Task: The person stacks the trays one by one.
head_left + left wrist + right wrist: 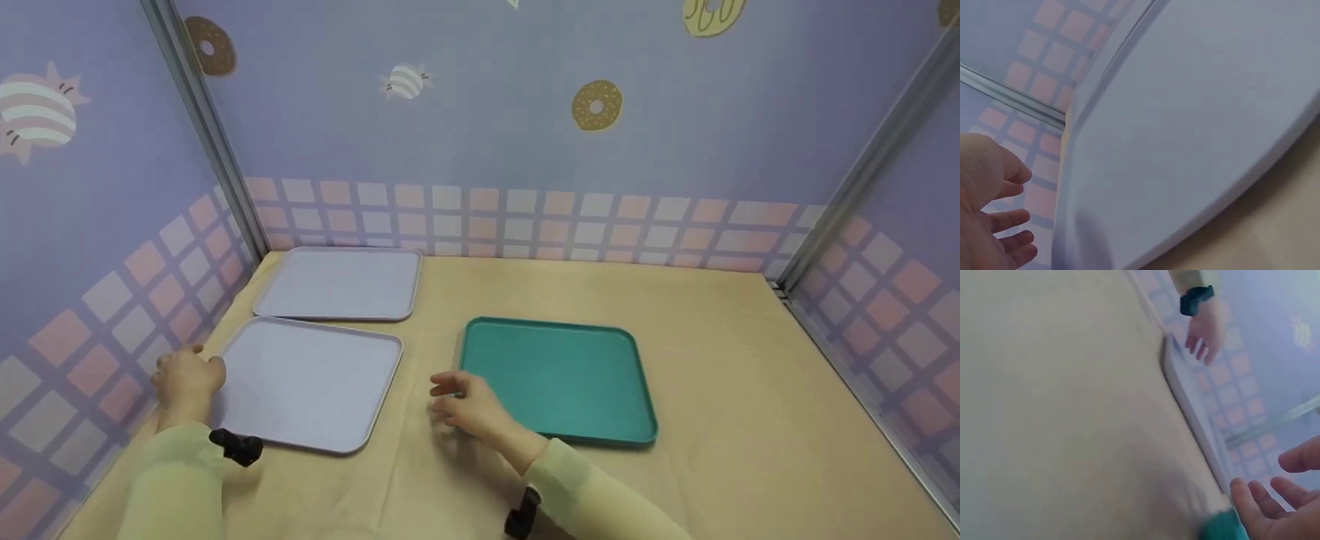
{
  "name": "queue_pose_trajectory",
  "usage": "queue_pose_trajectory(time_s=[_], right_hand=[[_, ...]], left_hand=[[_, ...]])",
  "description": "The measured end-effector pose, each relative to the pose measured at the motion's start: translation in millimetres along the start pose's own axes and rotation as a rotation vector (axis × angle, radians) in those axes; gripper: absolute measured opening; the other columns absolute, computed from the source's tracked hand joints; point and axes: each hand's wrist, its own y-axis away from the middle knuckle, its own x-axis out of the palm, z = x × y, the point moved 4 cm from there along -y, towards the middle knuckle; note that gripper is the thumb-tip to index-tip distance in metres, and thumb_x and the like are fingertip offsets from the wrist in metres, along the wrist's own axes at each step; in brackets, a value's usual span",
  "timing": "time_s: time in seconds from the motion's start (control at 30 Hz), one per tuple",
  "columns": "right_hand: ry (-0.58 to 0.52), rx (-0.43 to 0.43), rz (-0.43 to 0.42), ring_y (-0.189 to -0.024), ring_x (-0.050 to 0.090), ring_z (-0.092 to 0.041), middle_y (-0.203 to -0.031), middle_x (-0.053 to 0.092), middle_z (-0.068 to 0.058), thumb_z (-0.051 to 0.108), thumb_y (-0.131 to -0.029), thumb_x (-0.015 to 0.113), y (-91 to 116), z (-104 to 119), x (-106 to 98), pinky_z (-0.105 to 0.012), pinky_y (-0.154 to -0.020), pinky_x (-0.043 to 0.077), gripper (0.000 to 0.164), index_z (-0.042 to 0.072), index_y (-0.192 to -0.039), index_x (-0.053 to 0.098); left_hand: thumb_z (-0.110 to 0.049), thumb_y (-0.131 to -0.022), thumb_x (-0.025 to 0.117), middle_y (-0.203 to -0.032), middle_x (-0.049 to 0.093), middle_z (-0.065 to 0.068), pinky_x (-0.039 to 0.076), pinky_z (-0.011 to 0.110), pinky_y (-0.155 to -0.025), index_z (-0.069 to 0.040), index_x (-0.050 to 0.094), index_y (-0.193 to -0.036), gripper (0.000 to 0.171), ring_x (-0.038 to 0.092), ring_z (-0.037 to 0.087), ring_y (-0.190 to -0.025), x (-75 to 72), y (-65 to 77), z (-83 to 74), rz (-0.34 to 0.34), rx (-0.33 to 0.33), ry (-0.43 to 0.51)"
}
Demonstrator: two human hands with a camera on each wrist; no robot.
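My left hand (187, 379) is over the left edge of the near pale lavender tray (311, 386), its fingers loosely bent with nothing in them. In the left wrist view this hand (991, 208) appears beside that tray's (1185, 124) rim, apart from it. My right hand (476, 405) hovers at the left edge of a green tray (559, 382), fingers loosely bent and holding nothing. The right wrist view shows this hand (1278, 506) with thumb and fingers spread apart, near a blurred corner of the green tray (1224, 526). Both trays lie flat.
A second pale lavender tray (341, 283) lies behind the near one, against the back wall. Beige cloth covers the table (712, 360). Patterned walls (495, 135) with metal corner posts (862, 157) enclose the back and both sides.
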Motion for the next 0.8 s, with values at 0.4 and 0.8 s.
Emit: queue_pose_trajectory(time_s=[0.4, 0.8], right_hand=[[-0.353, 0.265, 0.033, -0.109, 0.071, -0.025, -0.130, 0.067, -0.019, 0.005, -0.098, 0.059, -22, 1, 60, -0.044, -0.096, 0.059, 0.051, -0.004, -0.147, 0.049], [-0.389, 0.286, 0.037, -0.115, 0.069, -0.025, -0.127, 0.069, -0.020, 0.007, -0.097, 0.059, -31, -3, 65, -0.049, -0.098, 0.056, 0.055, -0.008, -0.149, 0.045]], left_hand=[[-0.021, -0.096, 0.037, -0.131, 0.047, 0.047, 0.044, 0.066, -0.100, 0.021, 0.049, -0.128, 0.054, 0.047, 0.064, -0.119, 5.3, -6.2, 14.4, 0.094, -0.027, -0.043], [-0.019, -0.095, 0.037, -0.116, 0.058, 0.041, 0.053, 0.055, -0.075, 0.017, 0.061, -0.103, 0.043, 0.059, 0.048, -0.095, -2.6, -3.2, 11.3, 0.176, -0.049, -0.065]])
